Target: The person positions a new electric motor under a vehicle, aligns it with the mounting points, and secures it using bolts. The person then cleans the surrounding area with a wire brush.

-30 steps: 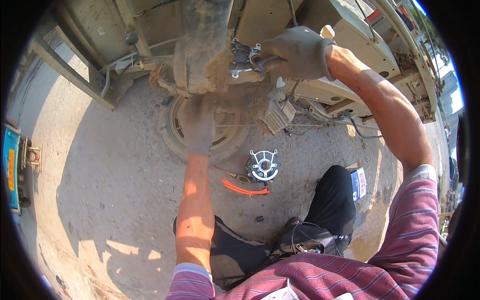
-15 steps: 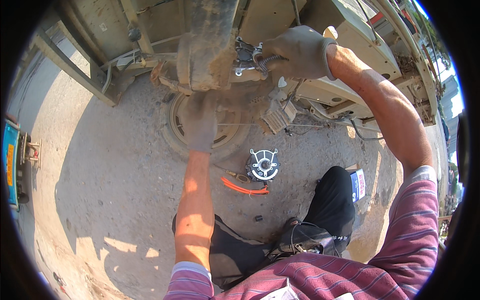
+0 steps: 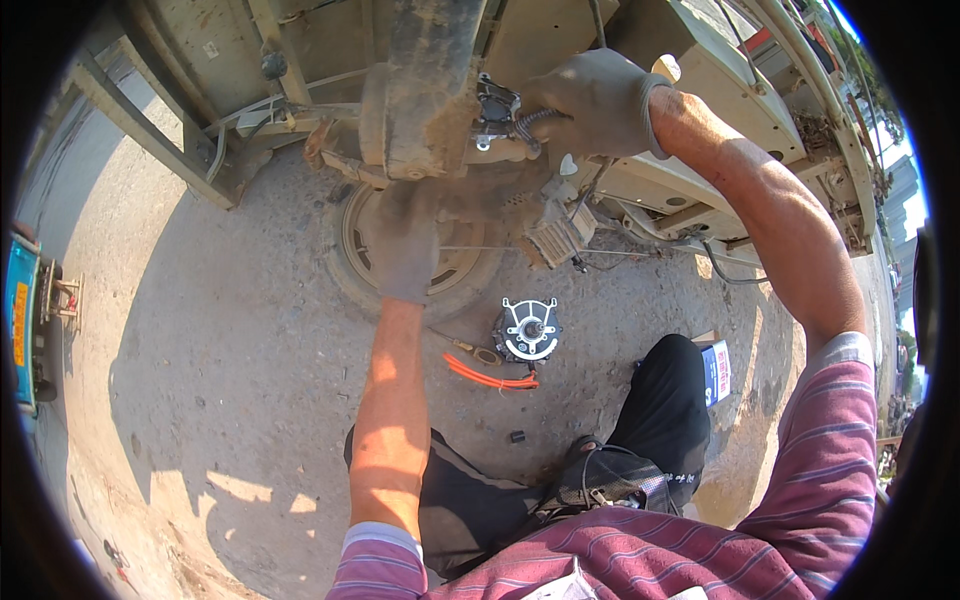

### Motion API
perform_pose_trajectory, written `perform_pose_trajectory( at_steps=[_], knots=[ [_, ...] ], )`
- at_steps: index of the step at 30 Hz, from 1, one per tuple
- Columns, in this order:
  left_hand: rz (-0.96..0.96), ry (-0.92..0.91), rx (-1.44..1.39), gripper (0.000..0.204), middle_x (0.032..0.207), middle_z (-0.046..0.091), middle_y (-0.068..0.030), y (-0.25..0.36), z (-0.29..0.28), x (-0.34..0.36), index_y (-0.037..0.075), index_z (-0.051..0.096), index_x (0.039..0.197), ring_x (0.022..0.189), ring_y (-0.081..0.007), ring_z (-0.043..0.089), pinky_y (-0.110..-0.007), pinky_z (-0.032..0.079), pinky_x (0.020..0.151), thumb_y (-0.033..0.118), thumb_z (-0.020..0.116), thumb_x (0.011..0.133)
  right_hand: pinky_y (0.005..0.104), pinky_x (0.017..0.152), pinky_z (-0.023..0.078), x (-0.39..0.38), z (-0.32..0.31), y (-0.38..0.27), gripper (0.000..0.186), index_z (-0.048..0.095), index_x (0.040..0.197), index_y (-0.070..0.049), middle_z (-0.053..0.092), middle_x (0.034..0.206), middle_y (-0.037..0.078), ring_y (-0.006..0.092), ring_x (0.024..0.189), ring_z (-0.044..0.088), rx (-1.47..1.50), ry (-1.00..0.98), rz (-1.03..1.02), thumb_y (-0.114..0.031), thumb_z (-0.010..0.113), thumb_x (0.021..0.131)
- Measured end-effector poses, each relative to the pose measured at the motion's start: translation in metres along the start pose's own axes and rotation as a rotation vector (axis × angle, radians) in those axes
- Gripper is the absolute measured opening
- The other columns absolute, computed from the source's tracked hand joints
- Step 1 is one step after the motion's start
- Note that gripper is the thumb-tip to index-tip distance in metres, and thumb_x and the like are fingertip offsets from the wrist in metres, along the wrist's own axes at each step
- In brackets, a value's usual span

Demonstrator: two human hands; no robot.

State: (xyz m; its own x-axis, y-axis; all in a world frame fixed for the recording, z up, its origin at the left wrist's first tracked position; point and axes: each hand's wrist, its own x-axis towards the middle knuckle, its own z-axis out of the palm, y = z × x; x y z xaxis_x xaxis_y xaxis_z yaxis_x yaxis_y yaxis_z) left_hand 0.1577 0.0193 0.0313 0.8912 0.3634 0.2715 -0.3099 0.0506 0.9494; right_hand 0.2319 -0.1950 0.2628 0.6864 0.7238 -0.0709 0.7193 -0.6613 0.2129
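My right hand (image 3: 595,103), in a grey glove, is raised beside the underside of a vehicle. Its fingers are curled in next to a coil spring (image 3: 538,122) and a black-and-silver mounted part (image 3: 497,110); what they grip is hidden. Lower and to the left, my gloved left hand (image 3: 405,250) reaches beneath a dusty metal beam (image 3: 427,95), its fingers lost in shade and blur. Below the hands, a round black-and-silver unit with a central shaft (image 3: 530,330) rests on the ground. Orange cables (image 3: 488,377) lie beside it.
Behind my left hand is a wheel (image 3: 350,235). A finned metal block (image 3: 558,235) hangs under the frame. A ring-ended tool (image 3: 485,355) and a small dark cylinder (image 3: 517,437) lie on the ground, with a blue-and-white box (image 3: 716,370) by my knee.
The mounted part beside my right hand looks slightly turned, showing less of its silver face. Both hands stay in nearly the same places.
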Motion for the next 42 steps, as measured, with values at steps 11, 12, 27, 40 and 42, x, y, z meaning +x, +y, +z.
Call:
perform_pose_trajectory(
  at_steps=[11,12,27,40,42],
  knots=[
    [0.003,-0.02,-0.035,0.025,0.103,0.08,-0.0091,0.001,0.0,-0.001,-0.006,0.075,0.115,0.092,-0.0133,0.072,-0.03,0.056,0.086,0.017,0.071,0.106,0.0466,0.094,0.06,0.004,0.004,0.002,0.037,0.074,0.128,-0.013,0.079,0.111,0.016,0.0366,0.106,0.076,-0.041,0.033,-0.06,-0.039,0.066,0.103],
    [-0.004,-0.014,-0.025,0.025,0.103,0.08,-0.0092,0.002,0.0,-0.001,-0.006,0.075,0.115,0.092,-0.0135,0.072,-0.03,0.056,0.087,0.017,0.071,0.106,0.0465,0.095,0.06,0.004,0.004,0.002,0.037,0.074,0.129,-0.013,0.079,0.112,0.016,0.0366,0.107,0.076,-0.044,0.036,-0.085,-0.039,0.065,0.103],
    [0.031,-0.026,-0.019,0.023,0.099,0.08,-0.0091,-0.002,-0.001,0.0,-0.006,0.076,0.112,0.091,-0.0132,0.073,-0.03,0.056,0.085,0.016,0.071,0.106,0.0464,0.103,0.059,0.015,-0.007,-0.023,0.044,0.072,0.136,-0.011,0.077,0.122,0.017,0.0365,0.115,0.074,-0.025,-0.057,0.039,-0.04,0.062,0.103],
    [-0.005,-0.015,-0.012,0.024,0.1,0.08,-0.009,0.008,0.001,-0.002,-0.007,0.076,0.112,0.091,-0.0132,0.072,-0.03,0.056,0.086,0.016,0.07,0.106,0.0467,0.099,0.06,0.015,-0.002,-0.022,0.042,0.073,0.134,-0.011,0.078,0.117,0.018,0.0376,0.111,0.075,0.023,-0.017,0.024,-0.036,0.065,0.101],
    [-0.005,-0.015,-0.006,0.024,0.1,0.08,-0.0092,0.006,0.001,-0.001,-0.007,0.076,0.112,0.091,-0.0134,0.072,-0.03,0.056,0.086,0.016,0.07,0.106,0.0468,0.098,0.06,0.015,-0.001,-0.021,0.042,0.073,0.133,-0.011,0.078,0.116,0.018,0.0377,0.11,0.075,0.023,-0.01,0.017,-0.036,0.066,0.1]
  ],
)
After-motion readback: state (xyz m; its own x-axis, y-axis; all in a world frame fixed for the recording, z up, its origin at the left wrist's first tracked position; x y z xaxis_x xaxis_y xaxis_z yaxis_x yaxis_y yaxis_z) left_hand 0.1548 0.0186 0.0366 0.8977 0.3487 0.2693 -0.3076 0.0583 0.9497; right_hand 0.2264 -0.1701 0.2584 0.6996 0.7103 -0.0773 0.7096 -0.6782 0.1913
